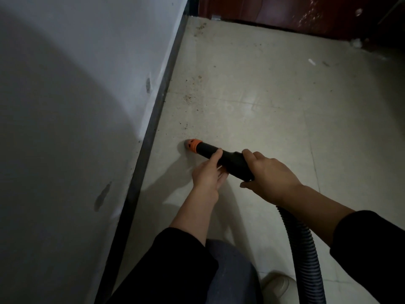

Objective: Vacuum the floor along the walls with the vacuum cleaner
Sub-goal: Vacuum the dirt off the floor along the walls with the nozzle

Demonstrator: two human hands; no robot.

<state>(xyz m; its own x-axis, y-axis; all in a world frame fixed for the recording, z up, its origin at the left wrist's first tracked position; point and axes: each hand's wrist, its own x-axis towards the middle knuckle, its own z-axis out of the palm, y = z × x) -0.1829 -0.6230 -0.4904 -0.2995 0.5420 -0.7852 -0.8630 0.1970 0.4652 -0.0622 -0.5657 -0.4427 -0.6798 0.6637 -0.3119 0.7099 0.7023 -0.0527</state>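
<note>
Crumbs (188, 98) on the floor (263, 95)

The floor has pale tiles. Brown crumbs lie by the dark strip (153, 128) under the wall (65, 84). The vacuum nozzle (231, 159) has its orange tip down near them. A white scrap (311, 61) lies far off. A pale shoe (276, 285) stands close.

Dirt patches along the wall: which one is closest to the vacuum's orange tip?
The faint speckled patch just ahead of the orange tip, near the dark skirting board. The denser brown patches lie farther along the floor, toward the door.
</note>
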